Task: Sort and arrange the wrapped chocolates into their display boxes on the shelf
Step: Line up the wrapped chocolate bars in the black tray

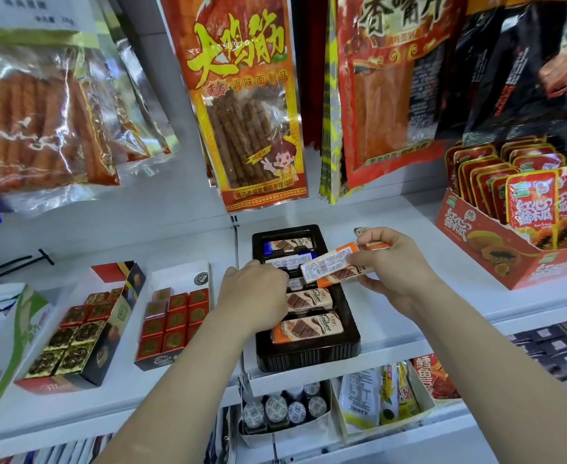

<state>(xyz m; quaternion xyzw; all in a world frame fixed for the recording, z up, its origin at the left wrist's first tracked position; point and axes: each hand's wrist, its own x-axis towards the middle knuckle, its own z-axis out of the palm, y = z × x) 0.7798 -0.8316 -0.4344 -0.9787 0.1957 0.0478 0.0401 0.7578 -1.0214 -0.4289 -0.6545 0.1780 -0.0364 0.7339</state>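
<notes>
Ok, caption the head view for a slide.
Right hand holds wrapped chocolate bars over the dark tray; left hand reaches into it.

Bright, even light — glare on the clear packet (41,122), edges blurred.

Right hand (399,266) around orange-trimmed chocolate bars (332,266) above the dark tray (308,357); left hand (255,296) inside it, perhaps on another.

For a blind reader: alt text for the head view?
The right hand holds orange-ended wrapped chocolate bars above a dark tray of similar bars on a white shelf, while the left hand reaches into the tray. Boxes of foil-wrapped squares sit to its left.
</notes>
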